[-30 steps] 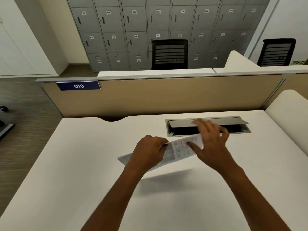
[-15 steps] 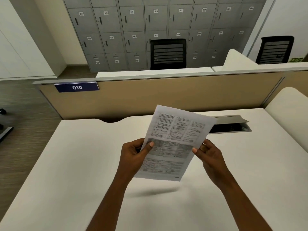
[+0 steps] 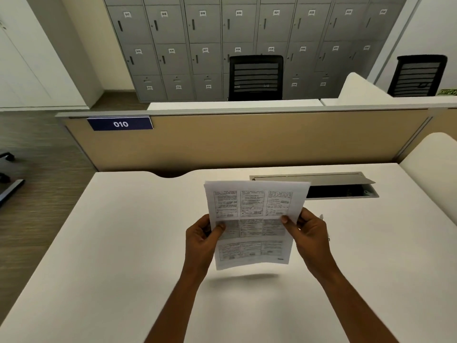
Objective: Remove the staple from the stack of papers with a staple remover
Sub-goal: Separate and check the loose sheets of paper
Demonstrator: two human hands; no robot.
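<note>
Room first: grey locker bank [image 3: 237, 45] fills the back wall, numbered doors 017 up thru the 030s, some labels too blurred to read. Wood-look floor [image 3: 37, 194] on the left. Two black mesh chairs, one centre [image 3: 256, 78], one far right [image 3: 418, 75], both behind a tan desk partition [image 3: 247, 142] w/ grey top rail. Blue plate [image 3: 120, 123] on the partition reads 010.

White desk [image 3: 123, 243] takes up the lower half, w/ a curved notch at the back edge. Cable tray [image 3: 341, 186] is sunk into the desk at back right, its grey lid propped open, dark inside.

Stack of papers [image 3: 252, 224] is held up off the desk, near upright, printed side facing the camera, top edge overlapping the cable tray's left end. Shadow falls on the desk just below it. Print is a grid of text blocks, too small to read. No staple can be made out.

Left hand [image 3: 201, 240] pinches the sheets' left edge, thumb in front, fingers behind. Right hand [image 3: 310, 233] grips the right edge the same way. Small pale bit [image 3: 321, 216] pokes out behind the right hand; can't tell what it is.

Vs 0.5 s ago: sheets were tilted w/ the top leaning right, now squared up and nearer level. Both hands sit higher on the page edges, and the right hand has closed in on the paper.
</note>
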